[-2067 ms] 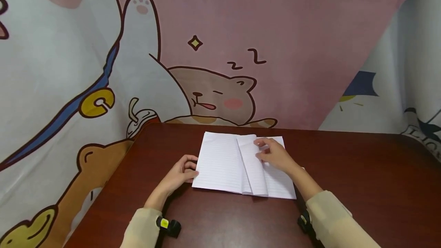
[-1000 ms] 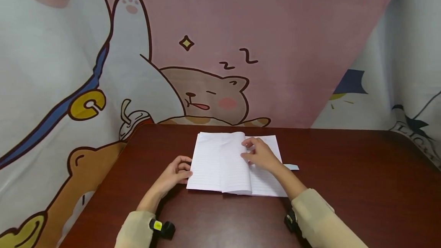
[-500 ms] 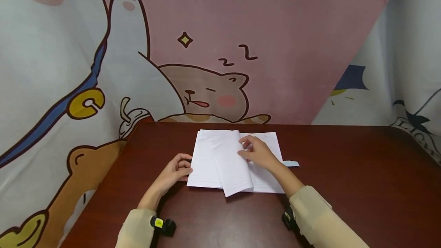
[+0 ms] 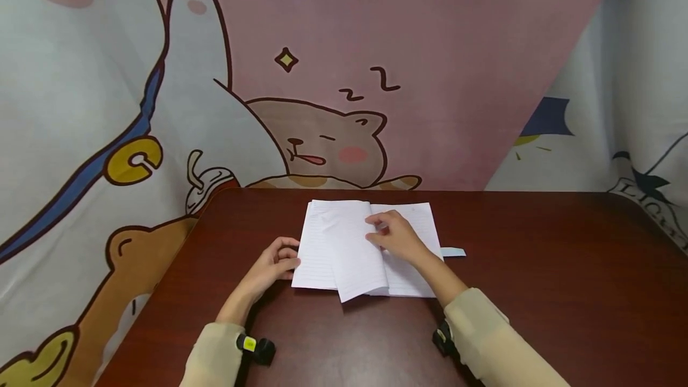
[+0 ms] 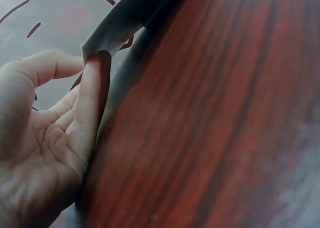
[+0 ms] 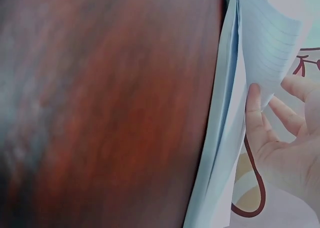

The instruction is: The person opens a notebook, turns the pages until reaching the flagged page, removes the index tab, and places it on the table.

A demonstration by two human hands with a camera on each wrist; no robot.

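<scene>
An open notebook with white ruled pages lies on the table. My left hand holds its left edge; in the left wrist view the thumb and fingers close on the edge of the sheets. My right hand is over the right-hand page, thumb and forefinger at the bent edge of a raised page. That page curls over leftward, its lower corner jutting past the notebook's near edge. In the right wrist view, the fingertips touch the lined page.
The notebook stands on a dark red-brown wooden table. A pale blue strip sticks out from the notebook's right side. Behind the table hangs a cloth printed with cartoon animals. Both wrists carry small black cameras.
The raised page has swung left under my right hand, from the right half across the middle to the left half. My right hand moved left with it; my left hand stays at the notebook's left edge.
</scene>
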